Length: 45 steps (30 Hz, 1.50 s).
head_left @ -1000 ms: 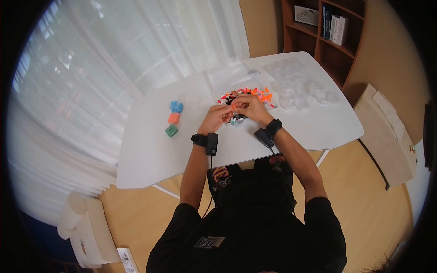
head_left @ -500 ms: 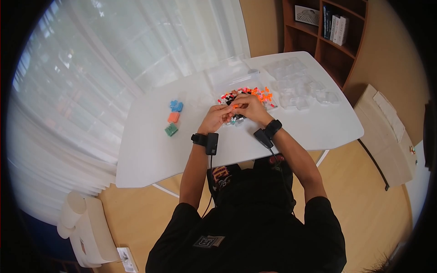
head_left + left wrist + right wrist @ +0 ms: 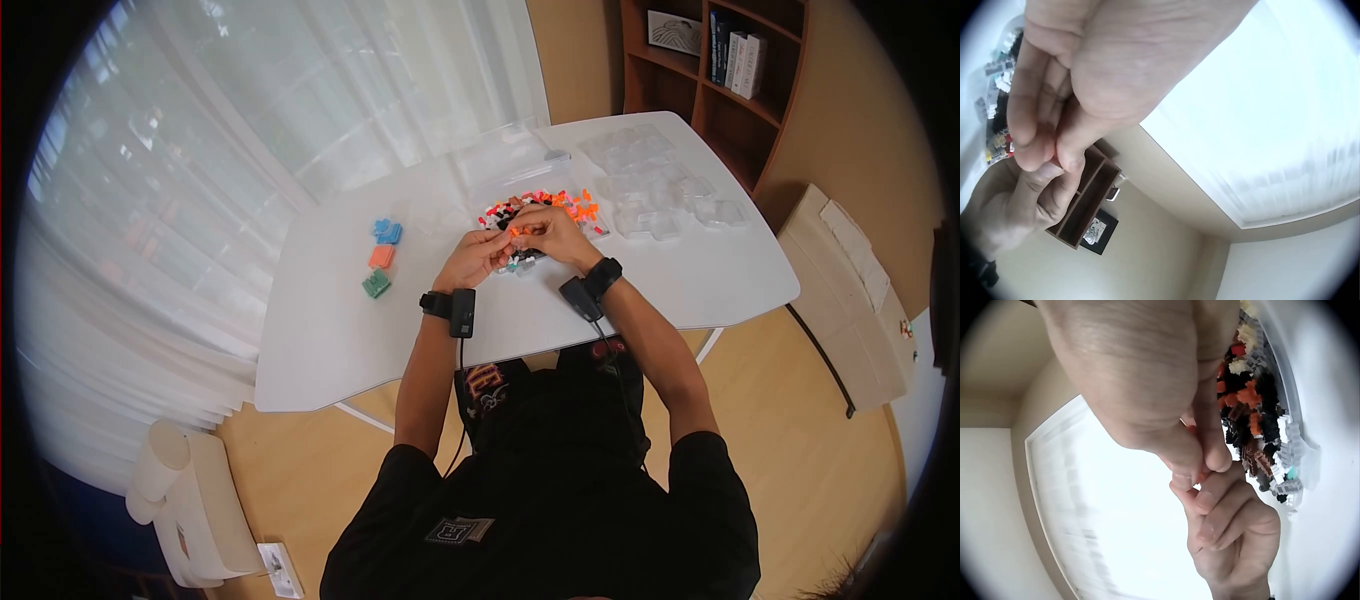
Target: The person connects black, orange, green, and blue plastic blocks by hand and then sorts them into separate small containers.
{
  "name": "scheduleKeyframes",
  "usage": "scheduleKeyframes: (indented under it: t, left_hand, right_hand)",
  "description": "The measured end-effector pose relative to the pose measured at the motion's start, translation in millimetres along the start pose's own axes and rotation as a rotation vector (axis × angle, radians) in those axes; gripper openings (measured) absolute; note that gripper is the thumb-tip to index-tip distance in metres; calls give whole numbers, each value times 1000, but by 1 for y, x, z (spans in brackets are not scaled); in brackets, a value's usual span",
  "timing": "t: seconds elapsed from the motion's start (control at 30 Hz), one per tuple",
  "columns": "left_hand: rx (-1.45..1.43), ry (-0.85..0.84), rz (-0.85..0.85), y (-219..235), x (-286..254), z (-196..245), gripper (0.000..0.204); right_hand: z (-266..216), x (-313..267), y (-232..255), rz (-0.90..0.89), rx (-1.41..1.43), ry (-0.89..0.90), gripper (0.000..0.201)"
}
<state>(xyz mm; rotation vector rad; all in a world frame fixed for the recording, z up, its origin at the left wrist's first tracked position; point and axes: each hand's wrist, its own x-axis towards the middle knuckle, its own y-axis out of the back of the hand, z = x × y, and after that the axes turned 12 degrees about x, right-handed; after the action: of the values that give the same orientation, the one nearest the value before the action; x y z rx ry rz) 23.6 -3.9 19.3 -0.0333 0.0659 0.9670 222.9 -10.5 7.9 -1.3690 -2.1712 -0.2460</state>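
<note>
My left hand (image 3: 474, 262) and my right hand (image 3: 553, 238) meet fingertip to fingertip over a pile of small building bricks (image 3: 1254, 419). Between them is a small orange building brick (image 3: 516, 232), pinched by the thumb and fingers of both hands. Just slivers of its orange show in the right wrist view, since the fingertips cover most of it. The left wrist view shows the left thumb pressed toward the curled fingers, with the right fingertips against them.
Blue (image 3: 387, 233), coral (image 3: 381, 257) and green (image 3: 376, 285) block pieces lie in a row on the white table (image 3: 320, 340). Clear plastic compartment trays (image 3: 650, 190) stand at the right. A clear plastic container (image 3: 515, 178) is behind the pile.
Both hands stay in nearly the same place over the pile. The orange brick between the fingertips has turned slightly, and less of it shows than half a second ago.
</note>
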Motion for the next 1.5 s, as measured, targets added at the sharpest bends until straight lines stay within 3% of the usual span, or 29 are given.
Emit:
scheduleKeyframes:
  t: [0.3,0.67,0.83,1.13,1.2,1.33,1.4,1.5]
  left_hand:
    - [-15,-29,-15,1,0,0,21]
    - [-122,-28,15,3,5,-5,21]
    - [21,16,72,1,2,-3,22]
    - [57,9,115,-6,-3,6,22]
    - [42,9,140,-7,-3,6,22]
    - [-17,1,178,-4,0,5,20]
    - [-21,-20,187,-4,0,5,19]
    - [-20,-45,203,-7,-1,7,17]
  right_hand:
    - [2,1,2,12,144,-91,16]
    - [5,2,2,38,74,-79,19]
    - [5,1,2,28,-63,-43,17]
    - [1,1,2,6,72,-95,17]
    - [-1,1,5,71,74,-185,17]
    - [-4,2,10,196,-50,-178,22]
    - [-4,3,12,302,-481,92,28]
    - [-3,5,14,334,-448,227,33]
